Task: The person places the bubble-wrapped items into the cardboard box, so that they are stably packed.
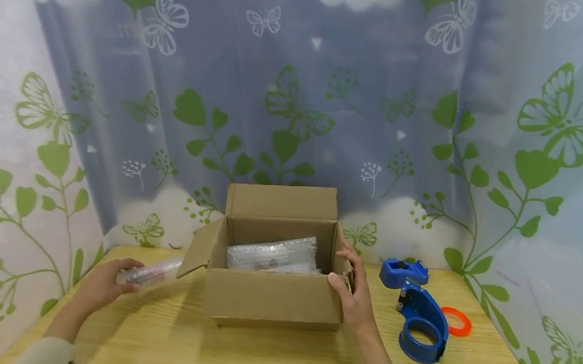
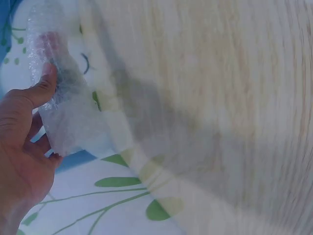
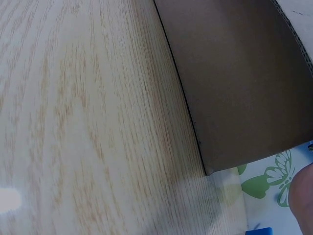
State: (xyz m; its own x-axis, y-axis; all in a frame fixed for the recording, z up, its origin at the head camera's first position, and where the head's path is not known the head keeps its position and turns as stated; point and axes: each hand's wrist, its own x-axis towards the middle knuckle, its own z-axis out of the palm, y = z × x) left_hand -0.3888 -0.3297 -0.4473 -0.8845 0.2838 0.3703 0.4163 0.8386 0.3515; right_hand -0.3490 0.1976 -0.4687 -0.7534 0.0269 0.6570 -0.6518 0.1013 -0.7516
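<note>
A bubble-wrapped item (image 1: pixel 152 272), with something reddish showing through the plastic, is pinched in my left hand (image 1: pixel 102 285) left of the box. In the left wrist view, the thumb presses on the bubble wrap (image 2: pixel 73 117) and the fingers lie behind it. An upright cardboard box (image 1: pixel 273 296) stands with its top flaps spread. Inside lie bubble-wrapped packages (image 1: pixel 273 254). My right hand (image 1: pixel 357 292) grips the box's right side, thumb at the front corner and fingers by the side flap. In the right wrist view, the box wall (image 3: pixel 239 88) fills the upper right.
On the right of the wooden table (image 1: pixel 165 344) are a blue tape dispenser (image 1: pixel 424 325), another blue holder (image 1: pixel 403 273) behind it and an orange-red tape roll (image 1: pixel 457 322). A patterned curtain (image 1: pixel 282 82) hangs behind and along both sides.
</note>
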